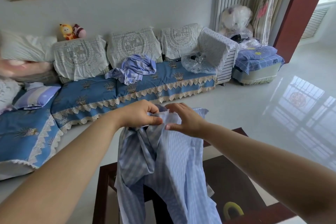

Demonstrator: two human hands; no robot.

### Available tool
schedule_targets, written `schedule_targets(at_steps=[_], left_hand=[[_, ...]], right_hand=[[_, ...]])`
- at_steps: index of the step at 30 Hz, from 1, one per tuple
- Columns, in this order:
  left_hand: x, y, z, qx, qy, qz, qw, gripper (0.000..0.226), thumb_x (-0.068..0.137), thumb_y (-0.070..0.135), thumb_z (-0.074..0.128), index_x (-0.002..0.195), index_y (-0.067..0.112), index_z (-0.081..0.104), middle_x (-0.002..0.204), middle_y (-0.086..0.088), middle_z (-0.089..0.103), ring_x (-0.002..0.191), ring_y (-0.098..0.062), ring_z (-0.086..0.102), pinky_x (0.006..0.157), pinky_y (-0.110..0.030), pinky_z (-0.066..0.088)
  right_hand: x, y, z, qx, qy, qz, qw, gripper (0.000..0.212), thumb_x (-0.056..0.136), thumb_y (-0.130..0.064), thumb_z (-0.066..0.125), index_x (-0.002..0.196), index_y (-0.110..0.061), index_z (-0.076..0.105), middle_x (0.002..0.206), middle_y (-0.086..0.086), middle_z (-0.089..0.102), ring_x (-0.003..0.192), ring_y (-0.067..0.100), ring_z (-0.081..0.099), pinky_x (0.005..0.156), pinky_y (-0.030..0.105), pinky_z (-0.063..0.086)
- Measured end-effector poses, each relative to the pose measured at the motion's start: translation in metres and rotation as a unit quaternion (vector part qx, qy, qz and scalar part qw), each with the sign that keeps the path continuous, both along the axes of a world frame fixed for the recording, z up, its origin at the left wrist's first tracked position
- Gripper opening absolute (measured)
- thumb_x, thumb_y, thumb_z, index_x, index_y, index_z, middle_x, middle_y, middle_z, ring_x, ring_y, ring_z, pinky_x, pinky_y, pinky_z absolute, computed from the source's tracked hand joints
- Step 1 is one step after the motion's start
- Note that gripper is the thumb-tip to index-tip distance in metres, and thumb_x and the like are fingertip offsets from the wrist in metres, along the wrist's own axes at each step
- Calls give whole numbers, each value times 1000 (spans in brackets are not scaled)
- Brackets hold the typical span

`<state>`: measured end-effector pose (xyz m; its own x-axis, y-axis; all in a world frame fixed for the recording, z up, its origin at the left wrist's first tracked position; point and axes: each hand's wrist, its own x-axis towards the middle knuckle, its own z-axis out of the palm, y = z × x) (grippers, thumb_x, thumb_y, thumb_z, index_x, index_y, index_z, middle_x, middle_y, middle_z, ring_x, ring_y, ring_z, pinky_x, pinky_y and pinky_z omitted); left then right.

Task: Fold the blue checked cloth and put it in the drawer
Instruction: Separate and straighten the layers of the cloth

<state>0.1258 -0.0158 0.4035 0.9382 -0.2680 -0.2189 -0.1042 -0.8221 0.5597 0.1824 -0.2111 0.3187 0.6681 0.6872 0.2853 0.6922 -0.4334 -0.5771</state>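
Blue checked cloth (pixel 171 169) hangs in loose folds over the dark wooden table (pixel 234 183), held up at its top edge by the left hand (pixel 140 114) pinching the hem and the right hand (pixel 185 120) gripping it close beside, fingers almost meeting.

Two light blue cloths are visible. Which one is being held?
The blue cloth over the dark table; both hands grip its top edge. The other lies crumpled on the sofa.
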Motion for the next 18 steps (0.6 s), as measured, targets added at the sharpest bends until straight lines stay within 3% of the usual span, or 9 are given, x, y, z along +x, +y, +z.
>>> schedule_targets(at_steps=[5, 9, 12, 14, 18], left_hand=[[-7, 8, 3, 0, 23, -1, 1000, 36, 87, 29, 67, 76, -3, 57, 66, -1, 48, 60, -8, 43, 61, -20, 36], [-7, 16, 5, 15, 3, 25, 1000, 31, 91, 28, 62, 63, 16, 56, 57, 13, 51, 52, 4, 46, 57, -10, 37], [-3, 27, 9, 55, -44, 49, 996, 32, 91, 32, 61, 60, 26, 57, 56, 18, 52, 57, 3, 46, 62, -22, 38], [-1, 37, 20, 63, -85, 71, 992, 24, 90, 32, 61, 66, 30, 61, 67, 22, 58, 70, -3, 53, 69, -25, 39], [2, 53, 55, 8, -111, 109, 988, 10, 90, 28, 61, 84, 29, 68, 96, 15, 67, 92, -7, 60, 89, -31, 45]], right_hand=[[-4, 8, 15, 49, 96, -1, 994, 58, 75, -46, 73, 123, -23, 48, 89, 1, 56, 83, 20, 56, 79, 32, 48], [-2, 9, 13, -91, 82, -6, 992, 39, 79, -42, 72, 104, -16, 57, 89, 1, 59, 82, 21, 55, 75, 35, 46], [10, 2, 8, -211, 93, -26, 973, 25, 83, -38, 68, 92, -17, 57, 89, 1, 56, 82, 19, 50, 71, 28, 39], [20, -10, 1, -259, 90, -50, 960, 22, 87, -36, 62, 90, -14, 59, 87, 3, 57, 81, 20, 50, 71, 28, 37], [33, -32, -17, -242, 128, -112, 955, 33, 90, -36, 55, 89, -4, 61, 80, 11, 58, 77, 21, 49, 72, 29, 39]])
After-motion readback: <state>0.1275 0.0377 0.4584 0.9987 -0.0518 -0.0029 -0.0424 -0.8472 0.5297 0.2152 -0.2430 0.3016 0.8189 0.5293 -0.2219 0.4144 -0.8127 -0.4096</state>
